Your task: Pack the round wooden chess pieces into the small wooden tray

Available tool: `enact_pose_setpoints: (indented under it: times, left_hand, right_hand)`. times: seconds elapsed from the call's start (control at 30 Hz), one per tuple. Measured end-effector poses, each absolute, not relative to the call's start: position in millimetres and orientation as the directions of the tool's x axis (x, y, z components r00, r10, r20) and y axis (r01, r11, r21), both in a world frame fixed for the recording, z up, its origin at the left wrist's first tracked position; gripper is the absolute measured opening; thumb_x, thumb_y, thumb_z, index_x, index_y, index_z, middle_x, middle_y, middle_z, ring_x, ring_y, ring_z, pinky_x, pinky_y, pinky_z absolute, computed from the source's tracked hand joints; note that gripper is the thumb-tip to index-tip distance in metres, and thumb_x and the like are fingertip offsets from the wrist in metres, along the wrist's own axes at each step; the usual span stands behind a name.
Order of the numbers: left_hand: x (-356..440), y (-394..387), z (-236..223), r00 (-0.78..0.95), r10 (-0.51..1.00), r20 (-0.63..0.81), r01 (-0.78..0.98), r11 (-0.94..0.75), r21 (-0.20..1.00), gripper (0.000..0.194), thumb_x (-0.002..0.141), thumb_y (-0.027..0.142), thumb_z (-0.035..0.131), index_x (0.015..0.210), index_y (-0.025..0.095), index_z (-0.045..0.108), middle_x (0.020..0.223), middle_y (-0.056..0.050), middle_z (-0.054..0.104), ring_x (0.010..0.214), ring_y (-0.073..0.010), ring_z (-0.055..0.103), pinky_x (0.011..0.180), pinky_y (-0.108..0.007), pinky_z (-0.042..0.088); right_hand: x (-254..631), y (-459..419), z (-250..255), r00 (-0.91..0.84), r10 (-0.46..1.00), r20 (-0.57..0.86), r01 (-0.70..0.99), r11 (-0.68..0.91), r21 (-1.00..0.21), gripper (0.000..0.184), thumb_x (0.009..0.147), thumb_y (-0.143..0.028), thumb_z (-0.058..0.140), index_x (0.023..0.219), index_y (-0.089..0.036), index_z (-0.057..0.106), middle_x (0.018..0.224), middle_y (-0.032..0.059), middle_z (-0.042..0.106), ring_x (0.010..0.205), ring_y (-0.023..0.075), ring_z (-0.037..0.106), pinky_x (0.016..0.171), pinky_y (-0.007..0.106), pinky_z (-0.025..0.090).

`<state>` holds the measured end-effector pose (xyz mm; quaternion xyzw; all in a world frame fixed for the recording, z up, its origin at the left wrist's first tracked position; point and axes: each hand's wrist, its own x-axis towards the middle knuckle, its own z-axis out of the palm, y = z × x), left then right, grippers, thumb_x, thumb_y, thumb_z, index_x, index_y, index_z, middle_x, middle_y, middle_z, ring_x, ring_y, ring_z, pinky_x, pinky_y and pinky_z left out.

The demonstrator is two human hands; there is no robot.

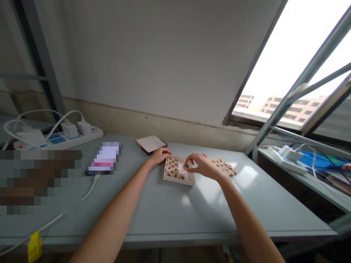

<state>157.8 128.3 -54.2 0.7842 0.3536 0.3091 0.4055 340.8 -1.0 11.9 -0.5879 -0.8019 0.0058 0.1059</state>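
A shallow light box (178, 180) lies on the desk, partly filled with round wooden Chinese chess pieces (175, 170) bearing dark characters. My left hand (159, 156) grips the box by its far left corner, fingers bent over the rim. Over the right part of the box, my right hand (201, 164) pinches one Chinese chess piece (187, 166) between thumb and fingers. More loose pieces (225, 167) lie grouped on the desk just right of that hand, some hidden behind it. Beyond my left hand rests the box lid (151, 144), its pale inside facing up.
On the left lie a phone (104, 157) with a charging cable (90, 190) and a power strip (90, 134) with several plugs. A blurred area covers the left desk edge. Another power strip (290, 159) sits on a surface at right, below the window. A wall (153, 73) rises behind the desk (164, 215).
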Motion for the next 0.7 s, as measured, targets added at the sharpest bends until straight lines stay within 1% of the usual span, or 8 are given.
enact_pose_setpoints:
  times: [0.07,0.2,0.27,0.37,0.4,0.53,0.63,0.7]
  left_hand:
    - [159,128,-55,0.555,0.809,0.191,0.307,-0.413,0.857,0.024,0.065,0.020,0.047,0.079,0.011,0.065,0.083,-0.007,0.066,0.079,-0.0177,0.060,0.071,-0.025,0.045]
    - [162,129,-55,0.549,0.816,0.181,0.327,-0.408,0.852,0.024,0.066,0.018,0.047,0.079,0.011,0.065,0.083,-0.008,0.066,0.079,-0.0175,0.060,0.071,-0.025,0.045]
    - [163,129,-56,0.542,0.818,0.192,0.324,-0.414,0.851,0.022,0.065,0.017,0.047,0.078,0.011,0.065,0.083,-0.008,0.066,0.080,-0.0173,0.060,0.071,-0.025,0.045]
    - [164,129,-57,0.536,0.819,0.207,0.315,-0.421,0.851,0.022,0.066,0.017,0.047,0.078,0.011,0.065,0.084,-0.008,0.066,0.080,-0.0173,0.060,0.072,-0.025,0.045]
    - [163,128,-57,0.536,0.817,0.212,0.313,-0.426,0.849,0.022,0.067,0.018,0.047,0.079,0.011,0.065,0.084,-0.008,0.066,0.080,-0.0175,0.060,0.072,-0.025,0.045]
    - [163,128,-58,0.535,0.813,0.231,0.316,-0.446,0.838,0.023,0.068,0.020,0.047,0.079,0.011,0.065,0.086,-0.008,0.066,0.082,-0.0182,0.060,0.074,-0.025,0.045]
    - [163,128,-58,0.540,0.809,0.231,0.315,-0.449,0.836,0.024,0.069,0.020,0.046,0.081,0.011,0.065,0.087,-0.009,0.066,0.082,-0.0176,0.060,0.074,-0.025,0.045]
    - [163,128,-59,0.539,0.811,0.228,0.317,-0.446,0.837,0.024,0.069,0.020,0.047,0.081,0.011,0.064,0.087,-0.009,0.066,0.081,-0.0174,0.060,0.074,-0.026,0.045]
  right_hand:
    - [360,-4,17,-0.237,0.954,0.185,0.953,0.266,-0.149,0.014,0.073,-0.032,0.060,0.085,-0.025,0.059,0.075,-0.0012,0.057,0.070,0.0137,0.052,0.070,0.029,0.034]
    - [403,-13,13,-0.130,0.986,0.101,0.975,0.146,-0.169,0.016,0.070,-0.028,0.060,0.086,-0.024,0.059,0.076,0.0002,0.060,0.069,0.0153,0.053,0.062,0.028,0.037]
    - [418,-18,5,-0.097,0.992,0.086,0.985,0.108,-0.134,0.019,0.069,-0.024,0.059,0.088,-0.024,0.059,0.078,0.0003,0.060,0.072,0.0164,0.053,0.064,0.029,0.037]
    - [426,-25,-5,-0.075,0.990,0.119,0.992,0.086,-0.094,0.028,0.067,-0.015,0.057,0.093,-0.024,0.057,0.081,0.0001,0.059,0.077,0.0167,0.052,0.068,0.030,0.038]
    - [425,-27,-7,-0.081,0.989,0.127,0.990,0.095,-0.106,0.027,0.068,-0.015,0.056,0.094,-0.024,0.056,0.081,0.0000,0.059,0.076,0.0162,0.052,0.067,0.030,0.038]
    - [409,-34,-9,-0.128,0.974,0.189,0.970,0.163,-0.182,0.011,0.075,-0.020,0.054,0.085,-0.022,0.057,0.077,-0.0005,0.057,0.071,0.0142,0.051,0.064,0.027,0.038]
    - [388,-37,-6,-0.205,0.957,0.206,0.950,0.246,-0.195,0.010,0.076,-0.022,0.056,0.087,-0.021,0.058,0.076,0.0003,0.056,0.070,0.0142,0.051,0.065,0.027,0.038]
    - [370,-37,-3,-0.280,0.940,0.193,0.928,0.317,-0.197,0.014,0.078,-0.024,0.056,0.091,-0.022,0.059,0.082,0.0021,0.057,0.075,0.0149,0.051,0.069,0.028,0.038]
